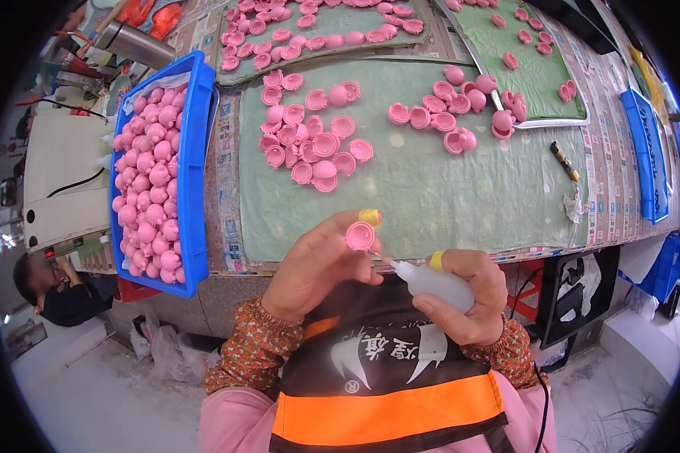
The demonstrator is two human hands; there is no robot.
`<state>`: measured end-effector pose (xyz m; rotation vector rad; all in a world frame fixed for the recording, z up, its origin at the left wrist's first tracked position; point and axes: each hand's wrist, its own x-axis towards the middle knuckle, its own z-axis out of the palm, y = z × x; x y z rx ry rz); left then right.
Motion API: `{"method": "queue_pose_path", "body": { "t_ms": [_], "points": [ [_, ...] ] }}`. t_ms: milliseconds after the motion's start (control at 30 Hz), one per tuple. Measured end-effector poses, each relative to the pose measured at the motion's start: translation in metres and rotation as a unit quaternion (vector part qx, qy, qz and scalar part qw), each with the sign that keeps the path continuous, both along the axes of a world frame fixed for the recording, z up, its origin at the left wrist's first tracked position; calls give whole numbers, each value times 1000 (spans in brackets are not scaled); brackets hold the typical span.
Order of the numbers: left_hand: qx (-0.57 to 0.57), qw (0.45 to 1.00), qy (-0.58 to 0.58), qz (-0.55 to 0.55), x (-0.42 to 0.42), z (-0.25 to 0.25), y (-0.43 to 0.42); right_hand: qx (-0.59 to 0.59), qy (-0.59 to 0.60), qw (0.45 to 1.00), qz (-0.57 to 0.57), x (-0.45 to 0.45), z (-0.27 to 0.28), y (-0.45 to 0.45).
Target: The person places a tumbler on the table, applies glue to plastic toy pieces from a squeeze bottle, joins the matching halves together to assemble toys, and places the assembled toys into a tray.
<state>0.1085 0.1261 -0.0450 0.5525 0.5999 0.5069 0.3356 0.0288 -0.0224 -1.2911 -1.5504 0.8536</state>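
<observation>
Between the thumb and fingers of my left hand [317, 260] is a small pink hollow half-shell [360, 235], its open side facing up toward me. My right hand [468, 291] grips a translucent squeeze bottle [442, 285], whose thin nozzle points left, close to the shell's lower edge. Whether the tip touches the shell I cannot tell. Yellow tape wraps a fingertip on each hand. Beyond my hands, loose pink half-shells [326, 143] lie grouped on the green mat [431, 204], and another cluster of pink pieces [442, 104] lies farther right.
On the left, a blue bin [198, 174] holds many pink round pieces. More shells lie on a far board [325, 60] and a metal-edged tray [551, 90]. A dark marker-like stick [564, 161] lies at right, near another blue tray [646, 155]. A person [60, 283] sits at far left.
</observation>
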Motion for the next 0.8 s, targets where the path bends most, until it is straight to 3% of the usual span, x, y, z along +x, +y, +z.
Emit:
{"method": "queue_pose_path", "body": {
  "t_ms": [800],
  "points": [
    [-4, 999, 15, -28, 2, -1, -5, 13, 4, 1000, 15, -3, 1, 4]
  ]
}}
